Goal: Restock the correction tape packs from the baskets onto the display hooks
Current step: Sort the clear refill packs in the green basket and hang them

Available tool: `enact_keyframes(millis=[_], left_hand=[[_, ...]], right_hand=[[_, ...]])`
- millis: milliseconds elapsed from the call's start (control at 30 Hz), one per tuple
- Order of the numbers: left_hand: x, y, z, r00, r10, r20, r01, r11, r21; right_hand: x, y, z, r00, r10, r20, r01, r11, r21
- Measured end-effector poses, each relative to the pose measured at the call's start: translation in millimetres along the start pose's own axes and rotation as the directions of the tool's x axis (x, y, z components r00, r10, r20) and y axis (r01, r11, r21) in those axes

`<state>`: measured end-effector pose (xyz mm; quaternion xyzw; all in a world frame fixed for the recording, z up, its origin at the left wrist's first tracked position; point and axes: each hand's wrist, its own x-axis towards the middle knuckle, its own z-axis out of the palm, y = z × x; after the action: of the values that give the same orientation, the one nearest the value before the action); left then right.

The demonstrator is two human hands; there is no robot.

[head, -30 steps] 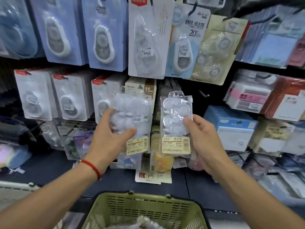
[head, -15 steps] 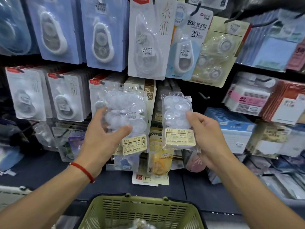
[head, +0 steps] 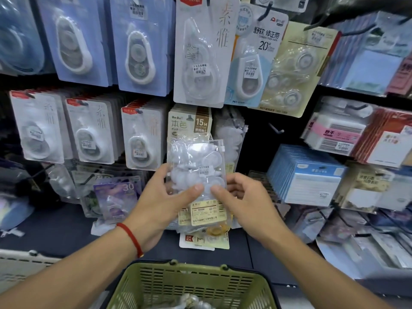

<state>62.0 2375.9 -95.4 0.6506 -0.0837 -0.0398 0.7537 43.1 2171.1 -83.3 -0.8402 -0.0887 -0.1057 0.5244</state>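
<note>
Correction tape packs [head: 197, 172] now sit stacked together in front of the shelf, above the green basket [head: 191, 286]; half a sec ago they were held apart, one per hand. Left hand [head: 160, 204] grips the stack w/ thumb on front; right hand [head: 243, 201] pinches its lower edge. Prob. squaring them up to hang together on the bare hook [head: 276, 129].

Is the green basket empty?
No. The basket holds at least one clear pack at the bottom; how many, cannot tell.
</note>
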Motion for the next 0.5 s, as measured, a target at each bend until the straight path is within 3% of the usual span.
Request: enact_keyframes(millis=[167, 333, 500], left_hand=[[4, 0, -1, 1.000, -0.010, -0.012, 0.009, 0.998, -0.066], [8, 1, -8, 0.992, 0.004, -0.126, -0.008, 1.000, -0.029], [11, 3, -15, 0.986, 0.031, -0.164, -0.032, 0.999, -0.001]], right_hand=[[-1, -4, -5, 0.994, 0.097, -0.058, -0.075, 0.949, 0.306], [2, -3, -14, 0.969, 0.160, -0.190, -0.073, 0.914, 0.399], [3, -3, -18, 0.960, 0.171, -0.223, -0.057, 0.895, 0.442]])
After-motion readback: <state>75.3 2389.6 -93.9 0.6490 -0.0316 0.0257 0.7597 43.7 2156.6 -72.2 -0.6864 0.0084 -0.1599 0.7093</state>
